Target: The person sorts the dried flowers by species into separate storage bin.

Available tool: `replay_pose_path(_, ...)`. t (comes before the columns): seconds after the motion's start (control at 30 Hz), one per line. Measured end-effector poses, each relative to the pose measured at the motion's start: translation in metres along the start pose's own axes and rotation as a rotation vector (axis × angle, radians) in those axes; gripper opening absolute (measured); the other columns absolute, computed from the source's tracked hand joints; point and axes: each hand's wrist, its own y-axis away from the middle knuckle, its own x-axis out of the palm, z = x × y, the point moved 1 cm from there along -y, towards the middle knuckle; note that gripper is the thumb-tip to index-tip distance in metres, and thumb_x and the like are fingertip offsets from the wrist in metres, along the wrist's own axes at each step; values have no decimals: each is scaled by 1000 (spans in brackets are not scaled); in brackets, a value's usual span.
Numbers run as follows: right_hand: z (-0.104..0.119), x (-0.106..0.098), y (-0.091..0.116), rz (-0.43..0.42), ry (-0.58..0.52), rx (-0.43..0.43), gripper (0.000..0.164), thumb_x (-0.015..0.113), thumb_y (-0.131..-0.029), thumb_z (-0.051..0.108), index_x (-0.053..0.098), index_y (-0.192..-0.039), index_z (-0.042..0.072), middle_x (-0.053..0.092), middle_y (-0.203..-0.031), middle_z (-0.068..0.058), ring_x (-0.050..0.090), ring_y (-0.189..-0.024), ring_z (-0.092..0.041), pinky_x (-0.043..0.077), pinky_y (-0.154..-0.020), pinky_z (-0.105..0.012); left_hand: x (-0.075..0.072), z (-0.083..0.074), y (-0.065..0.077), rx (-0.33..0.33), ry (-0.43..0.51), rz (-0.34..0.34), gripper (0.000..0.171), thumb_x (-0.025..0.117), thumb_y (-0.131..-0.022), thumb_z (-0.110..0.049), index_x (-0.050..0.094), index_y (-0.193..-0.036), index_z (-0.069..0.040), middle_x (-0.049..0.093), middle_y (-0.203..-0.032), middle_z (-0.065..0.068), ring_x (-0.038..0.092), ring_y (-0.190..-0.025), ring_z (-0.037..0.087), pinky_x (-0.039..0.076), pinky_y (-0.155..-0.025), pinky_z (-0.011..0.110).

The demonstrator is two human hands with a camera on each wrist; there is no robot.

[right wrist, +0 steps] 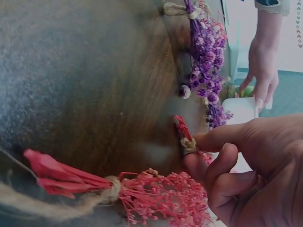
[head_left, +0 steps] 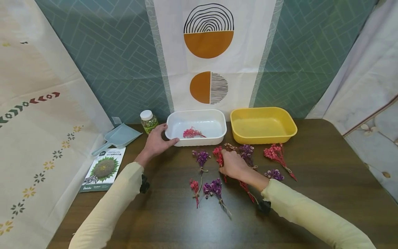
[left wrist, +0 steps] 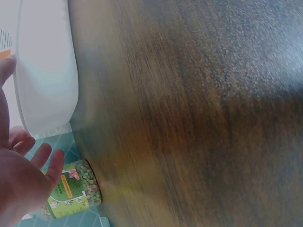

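Note:
My left hand [head_left: 157, 141] grips the near left corner of a white plastic basin [head_left: 214, 141], thumb along the front rim and fingers at its end. One pink dried flower bunch [head_left: 191, 132] lies inside. Between thumb and forefinger, my right hand [head_left: 233, 165] pinches a small pink dried flower bunch [right wrist: 181, 126] by its twine-tied stems, low over the table. Another pink bunch [right wrist: 161, 194] lies under that hand, and purple bunches [right wrist: 208, 54] are beside it. Nearer me are a purple bunch [head_left: 216, 188] and a small pink bunch [head_left: 194, 188].
A yellow basin [head_left: 262, 140] stands right of the white one. Further right lie a pink bunch [head_left: 278, 156] and a purple bunch [head_left: 274, 174]. At left are a white-lidded jar [head_left: 149, 121], a light blue dustpan [head_left: 121, 135] and a sunflower seed packet [head_left: 104, 169].

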Motion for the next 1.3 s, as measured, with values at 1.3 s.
replay_pose_path(1.3,2,-14,25,-64,-249,-104,64,78,-80,3,51,-138,-1,59,-69,2,57,-53,-12,48,-48,-28,1,0,-1,-13,-14,2,82,76,-84,-47,47,-142,3,39,-154,19,33,-141,39,30,-111,59)
